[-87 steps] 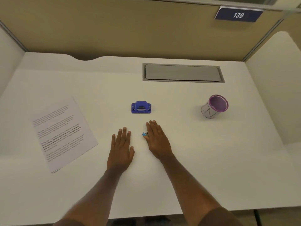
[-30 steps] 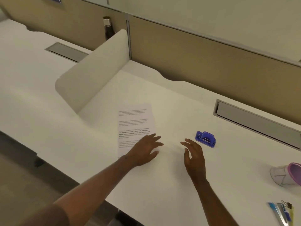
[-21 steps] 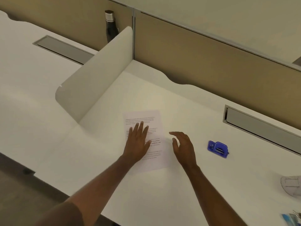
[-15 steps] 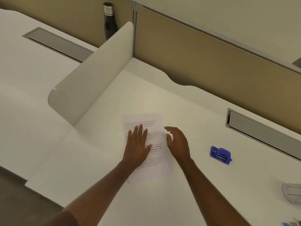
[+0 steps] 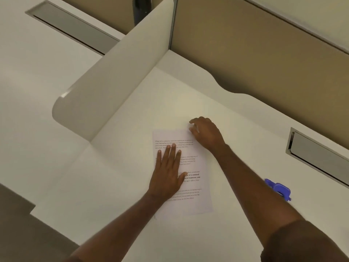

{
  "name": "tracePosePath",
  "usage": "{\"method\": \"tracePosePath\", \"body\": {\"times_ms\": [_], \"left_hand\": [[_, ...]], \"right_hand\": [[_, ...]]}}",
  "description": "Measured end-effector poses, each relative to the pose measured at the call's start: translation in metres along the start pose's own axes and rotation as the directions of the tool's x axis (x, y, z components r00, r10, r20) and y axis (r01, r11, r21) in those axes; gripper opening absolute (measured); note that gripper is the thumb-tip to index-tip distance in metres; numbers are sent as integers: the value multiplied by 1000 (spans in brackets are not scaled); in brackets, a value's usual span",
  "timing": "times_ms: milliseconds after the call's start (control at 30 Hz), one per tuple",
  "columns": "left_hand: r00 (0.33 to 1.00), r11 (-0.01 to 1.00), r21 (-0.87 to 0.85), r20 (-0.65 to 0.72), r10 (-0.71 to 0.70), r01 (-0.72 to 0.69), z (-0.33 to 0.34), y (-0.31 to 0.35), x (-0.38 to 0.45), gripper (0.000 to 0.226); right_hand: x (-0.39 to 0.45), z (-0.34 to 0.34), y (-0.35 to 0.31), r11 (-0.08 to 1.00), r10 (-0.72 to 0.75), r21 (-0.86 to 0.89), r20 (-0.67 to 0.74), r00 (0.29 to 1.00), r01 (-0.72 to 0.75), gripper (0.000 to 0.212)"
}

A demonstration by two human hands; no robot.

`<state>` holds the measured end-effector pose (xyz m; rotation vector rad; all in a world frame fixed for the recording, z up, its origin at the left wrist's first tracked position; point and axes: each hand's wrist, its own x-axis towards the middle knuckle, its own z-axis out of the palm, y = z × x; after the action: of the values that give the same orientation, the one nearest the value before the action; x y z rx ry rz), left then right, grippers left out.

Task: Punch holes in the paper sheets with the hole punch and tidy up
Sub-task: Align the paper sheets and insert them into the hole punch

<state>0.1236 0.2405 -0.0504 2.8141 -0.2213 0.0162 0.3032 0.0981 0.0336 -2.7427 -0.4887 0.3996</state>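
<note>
The printed paper sheets [image 5: 196,167] lie flat on the white desk [image 5: 132,195], in the middle of the view. My left hand [image 5: 168,171] rests palm down on the sheets' left half, fingers spread. My right hand [image 5: 205,133] is at the top right corner of the sheets, fingers curled down onto that corner; whether it pinches the paper I cannot tell. The blue hole punch [image 5: 278,189] stands on the desk to the right, partly hidden behind my right forearm.
A white curved divider [image 5: 113,72] rises on the left, with a neighbouring desk beyond it. A tan partition wall [image 5: 264,53] runs along the back. A grey cable hatch [image 5: 317,157] is set into the desk at the right. The desk's front edge is at the lower left.
The view has swung left and closer. My left hand stays flat on the sheets. My right hand has moved from beside the paper's right edge up to its top right corner.
</note>
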Motion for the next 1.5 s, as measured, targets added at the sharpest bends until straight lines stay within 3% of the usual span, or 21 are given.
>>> {"method": "tracePosePath", "body": {"times_ms": [267, 567, 867, 1000, 1133, 1233, 1367, 1500], "left_hand": [[1000, 1000, 2, -17, 2, -2, 6, 0, -1, 74], [1000, 1000, -3, -26, 8, -8, 4, -1, -2, 74], [1000, 1000, -4, -8, -3, 3, 2, 0, -2, 75], [1000, 1000, -10, -9, -2, 2, 1, 0, -2, 75], [1000, 1000, -14, -13, 0, 0, 2, 0, -2, 74], [1000, 1000, -14, -13, 2, -2, 3, -1, -2, 74], [1000, 1000, -22, -18, -1, 0, 4, -2, -2, 74], [1000, 1000, -15, -14, -5, 5, 5, -1, -3, 75]], "right_hand": [[34, -2, 5, 988, -59, -139, 74, 995, 69, 41], [44, -9, 7, 994, -102, 8, 304, 947, 105, 48], [47, -13, 10, 996, -68, 80, 322, 944, 44, 57], [44, -8, 5, 987, -146, -15, 318, 937, 158, 62], [44, 1, -1, 986, -161, 97, 299, 941, 138, 50], [48, 0, -7, 988, -139, 111, 360, 922, 105, 41], [55, -2, -13, 984, -175, 104, 426, 888, 144, 31], [55, -3, -17, 962, -267, 39, 352, 897, 271, 28]]}}
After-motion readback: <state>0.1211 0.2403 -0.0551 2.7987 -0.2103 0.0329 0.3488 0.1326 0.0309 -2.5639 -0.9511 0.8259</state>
